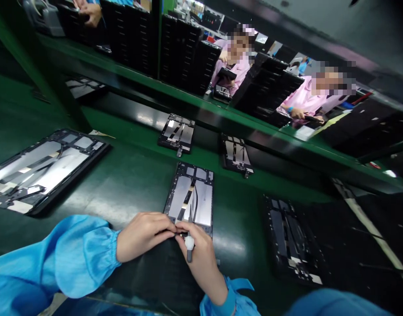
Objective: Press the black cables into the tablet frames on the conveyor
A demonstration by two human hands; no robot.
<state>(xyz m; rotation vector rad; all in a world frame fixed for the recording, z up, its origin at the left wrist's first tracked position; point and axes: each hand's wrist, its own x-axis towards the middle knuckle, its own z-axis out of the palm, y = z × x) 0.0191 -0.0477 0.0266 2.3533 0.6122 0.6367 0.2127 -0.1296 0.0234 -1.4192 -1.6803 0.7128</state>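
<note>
In front of me an opened tablet (201,202) lies on the green bench, its silver battery panels, black ribbon cables and small fittings showing. My left hand (148,233) is at its near edge, thumb and index finger pinched together; whatever is between them is hidden. My right hand (199,251) meets it there, thumb and index fingertip also close together. A slim dark tool with a white collar (189,242) is held in the right hand, its thin end pointing away over the tablet. The near edge of the tablet is partly covered by my fingers.
More opened tablets lie around: a large-looking one at left (61,162), two farther back (178,132) (237,153), and a dark one at right (289,235). Black stacks (180,52) stand on the raised shelf (135,72). Co-workers in pink (232,72) sit beyond. A green post (40,66) slants at left.
</note>
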